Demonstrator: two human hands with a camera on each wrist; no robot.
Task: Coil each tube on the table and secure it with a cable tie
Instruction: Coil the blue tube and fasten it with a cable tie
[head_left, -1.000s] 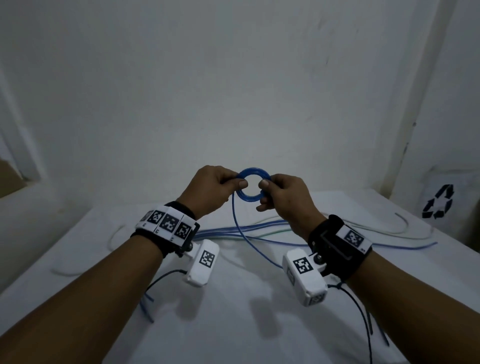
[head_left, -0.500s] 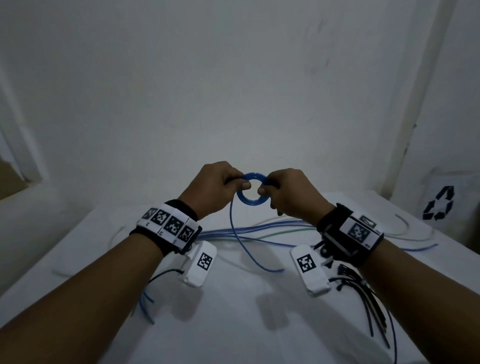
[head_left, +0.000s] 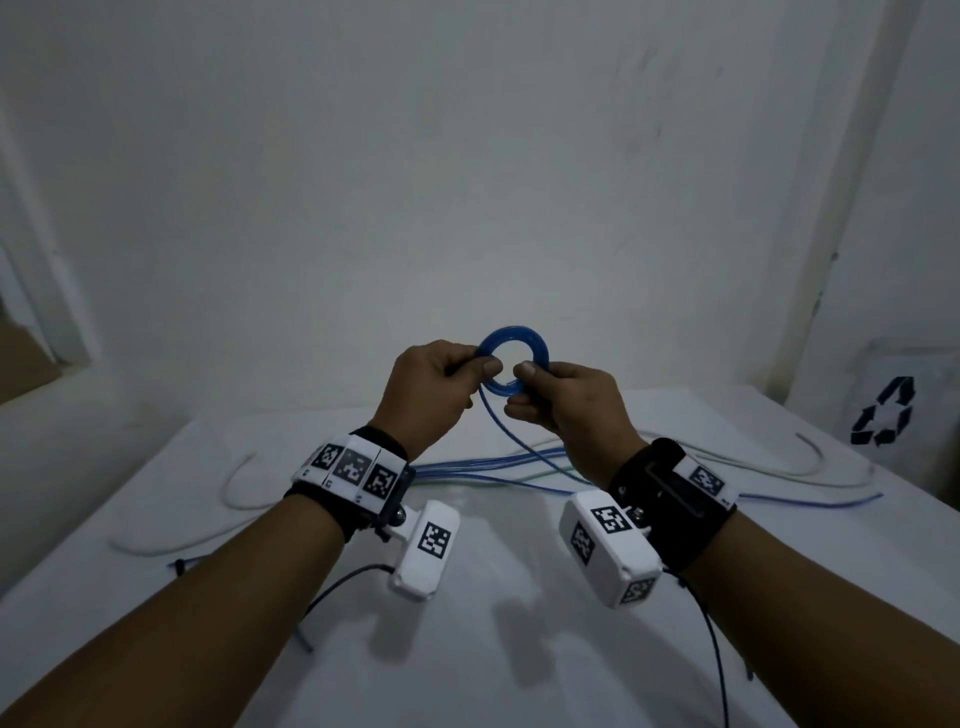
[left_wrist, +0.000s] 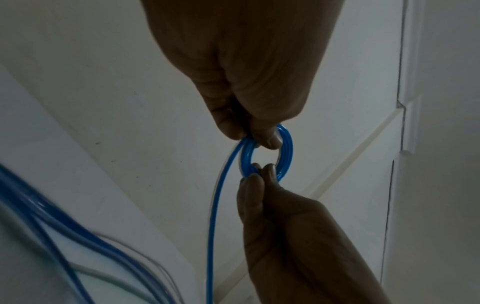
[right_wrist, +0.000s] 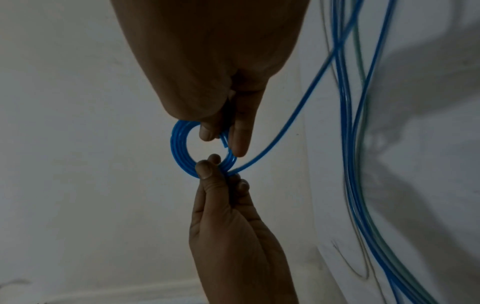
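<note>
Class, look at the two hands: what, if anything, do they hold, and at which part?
Both pinch the blue tube coil: the left hand at its left rim, the right hand at its lower right rim.

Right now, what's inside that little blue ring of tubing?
Nothing fills the blue coil: through its hole only the bare wall shows. Fingertips of the left hand and right hand pinch opposite sides, covering those stretches.
</note>
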